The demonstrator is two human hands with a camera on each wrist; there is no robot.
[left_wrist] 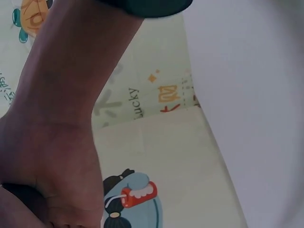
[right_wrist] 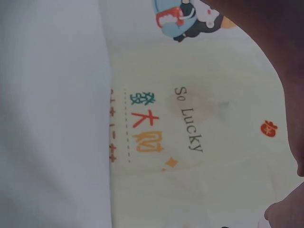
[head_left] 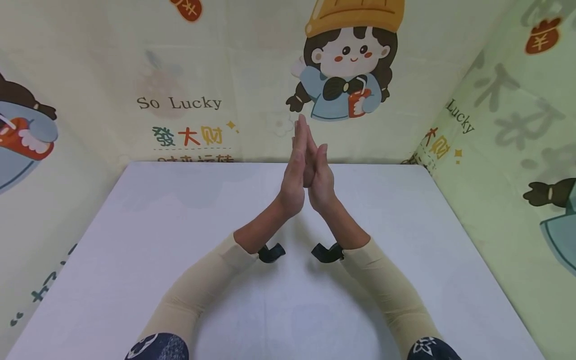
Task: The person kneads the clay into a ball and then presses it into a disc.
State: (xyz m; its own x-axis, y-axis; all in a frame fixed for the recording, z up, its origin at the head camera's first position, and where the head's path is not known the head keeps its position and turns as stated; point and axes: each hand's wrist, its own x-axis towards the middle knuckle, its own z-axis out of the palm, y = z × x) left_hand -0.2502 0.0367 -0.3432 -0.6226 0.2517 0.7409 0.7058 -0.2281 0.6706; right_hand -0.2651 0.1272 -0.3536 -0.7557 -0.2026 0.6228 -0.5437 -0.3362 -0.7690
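Note:
In the head view the left hand (head_left: 293, 180) and right hand (head_left: 322, 182) meet above the white table (head_left: 216, 200), fingers straight and pointing up. Palms face each other, with the fingers touching toward the tips and a gap at the heels of the hands. No object shows between them. A forearm (left_wrist: 71, 61) and the heel of a hand cover the left side of the left wrist view, where the fingers are mostly cut off. Only dim parts of hands show along the right edge of the right wrist view.
Cream printed cloth (head_left: 256, 75) hangs behind and along both sides of the table, with cartoon figures and lettering. A dark wrist mount (head_left: 271, 253) juts inward from the left sleeve (head_left: 202, 285); its twin (head_left: 327, 253) juts from the right sleeve (head_left: 391, 285).

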